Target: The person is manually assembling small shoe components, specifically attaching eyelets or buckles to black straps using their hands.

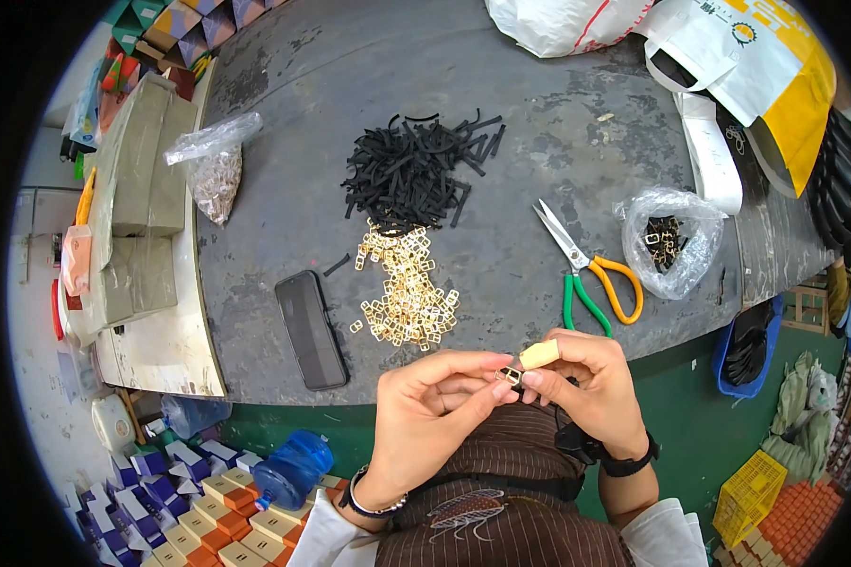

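My left hand (437, 395) pinches a small gold buckle (511, 375) between thumb and fingers, just past the table's near edge. Against it, my right hand (584, 386) has thumb and forefinger pressed together; a yellow wrap (539, 355) covers that forefinger. A bit of black strip shows at the buckle between the fingertips, mostly hidden by them. Beyond my hands lies a heap of gold buckles (408, 298), and touching its far side a pile of short black strips (411, 170). One loose black strip (337, 266) rests left of the buckles.
Orange-and-green-handled scissors (591, 269) lie right of the buckles, beside an open clear bag (676, 248) of black-and-gold pieces. A black phone (311, 331) lies at left, with a tied plastic bag (217, 180) farther back. White bags (567, 24) stand at the far right.
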Demonstrator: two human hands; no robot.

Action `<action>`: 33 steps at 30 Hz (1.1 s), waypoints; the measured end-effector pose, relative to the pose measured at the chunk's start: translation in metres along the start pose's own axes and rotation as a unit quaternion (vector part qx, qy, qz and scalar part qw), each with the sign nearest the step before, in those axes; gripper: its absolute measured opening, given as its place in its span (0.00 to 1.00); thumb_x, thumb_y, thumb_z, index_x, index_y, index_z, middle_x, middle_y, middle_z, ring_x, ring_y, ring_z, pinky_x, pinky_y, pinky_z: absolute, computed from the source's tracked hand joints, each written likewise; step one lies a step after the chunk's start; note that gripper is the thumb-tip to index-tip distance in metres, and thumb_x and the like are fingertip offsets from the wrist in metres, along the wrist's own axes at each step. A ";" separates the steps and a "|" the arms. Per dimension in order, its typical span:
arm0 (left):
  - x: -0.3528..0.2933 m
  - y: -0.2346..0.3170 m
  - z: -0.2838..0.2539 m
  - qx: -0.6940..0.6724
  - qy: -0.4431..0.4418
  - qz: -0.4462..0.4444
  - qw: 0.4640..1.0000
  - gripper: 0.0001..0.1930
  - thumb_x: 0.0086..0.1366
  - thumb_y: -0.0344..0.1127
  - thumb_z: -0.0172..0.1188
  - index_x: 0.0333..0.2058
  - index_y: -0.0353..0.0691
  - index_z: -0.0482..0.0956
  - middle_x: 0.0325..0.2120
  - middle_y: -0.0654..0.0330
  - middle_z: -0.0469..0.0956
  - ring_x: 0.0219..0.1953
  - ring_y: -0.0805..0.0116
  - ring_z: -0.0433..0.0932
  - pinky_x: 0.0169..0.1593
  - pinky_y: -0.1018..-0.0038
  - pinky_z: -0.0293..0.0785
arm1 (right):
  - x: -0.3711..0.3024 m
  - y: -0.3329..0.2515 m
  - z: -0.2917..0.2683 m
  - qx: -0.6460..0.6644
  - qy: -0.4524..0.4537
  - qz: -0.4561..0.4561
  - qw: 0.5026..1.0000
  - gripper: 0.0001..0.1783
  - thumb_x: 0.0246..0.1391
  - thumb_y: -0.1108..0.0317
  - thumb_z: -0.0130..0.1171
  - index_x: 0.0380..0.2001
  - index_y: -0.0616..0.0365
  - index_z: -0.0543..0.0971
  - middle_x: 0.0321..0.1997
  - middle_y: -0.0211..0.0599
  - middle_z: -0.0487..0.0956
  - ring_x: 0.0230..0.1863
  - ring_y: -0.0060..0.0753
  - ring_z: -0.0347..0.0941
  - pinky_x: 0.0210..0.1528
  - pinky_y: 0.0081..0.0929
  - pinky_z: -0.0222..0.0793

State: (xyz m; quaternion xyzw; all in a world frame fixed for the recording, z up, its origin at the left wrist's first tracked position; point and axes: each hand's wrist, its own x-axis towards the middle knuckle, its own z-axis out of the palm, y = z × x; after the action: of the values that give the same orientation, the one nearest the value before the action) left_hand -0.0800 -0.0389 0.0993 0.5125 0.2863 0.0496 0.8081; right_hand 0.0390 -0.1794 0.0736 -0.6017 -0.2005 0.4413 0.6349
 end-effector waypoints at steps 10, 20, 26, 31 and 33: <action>0.001 0.004 -0.007 -0.031 -0.051 -0.006 0.998 0.12 0.57 0.17 0.58 0.42 0.25 0.75 0.38 0.51 0.79 0.38 0.67 0.80 0.44 0.75 0.78 | 0.001 -0.001 -0.005 0.069 -0.054 0.043 0.995 0.06 0.52 0.79 0.57 0.34 0.70 0.76 0.30 0.36 0.76 0.28 0.22 0.75 0.30 0.17 0.73; 0.003 0.001 -0.006 -0.044 -0.053 -0.012 0.998 0.12 0.57 0.17 0.59 0.41 0.26 0.76 0.38 0.51 0.79 0.37 0.69 0.80 0.44 0.75 0.78 | -0.003 -0.006 0.000 0.094 -0.025 0.066 0.993 0.08 0.51 0.79 0.59 0.35 0.70 0.77 0.30 0.37 0.79 0.28 0.23 0.76 0.29 0.17 0.74; 0.006 -0.002 -0.008 -0.023 -0.051 -0.008 0.998 0.11 0.57 0.17 0.58 0.41 0.26 0.76 0.36 0.53 0.79 0.36 0.71 0.80 0.42 0.78 0.78 | -0.005 -0.010 0.003 0.141 0.005 0.074 0.987 0.07 0.50 0.82 0.59 0.34 0.73 0.76 0.31 0.47 0.80 0.32 0.30 0.79 0.33 0.21 0.78; 0.009 -0.007 -0.011 -0.022 -0.068 -0.023 0.997 0.10 0.57 0.16 0.58 0.39 0.26 0.75 0.35 0.54 0.79 0.36 0.72 0.80 0.41 0.80 0.78 | -0.006 -0.013 0.003 0.136 0.003 0.093 0.986 0.07 0.49 0.81 0.61 0.33 0.74 0.77 0.30 0.47 0.81 0.31 0.30 0.80 0.33 0.21 0.79; 0.009 -0.006 -0.011 -0.022 -0.073 -0.025 0.997 0.10 0.56 0.16 0.58 0.39 0.26 0.75 0.35 0.54 0.79 0.36 0.72 0.80 0.41 0.80 0.78 | -0.005 -0.012 0.002 0.117 0.004 0.097 0.988 0.07 0.49 0.80 0.61 0.33 0.73 0.78 0.30 0.46 0.81 0.30 0.30 0.80 0.33 0.21 0.79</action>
State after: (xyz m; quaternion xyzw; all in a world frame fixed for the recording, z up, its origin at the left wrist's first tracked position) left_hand -0.0797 -0.0300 0.0867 0.4891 0.2384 -0.0018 0.8390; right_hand 0.0386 -0.1809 0.0869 -0.5415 -0.0859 0.5187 0.6560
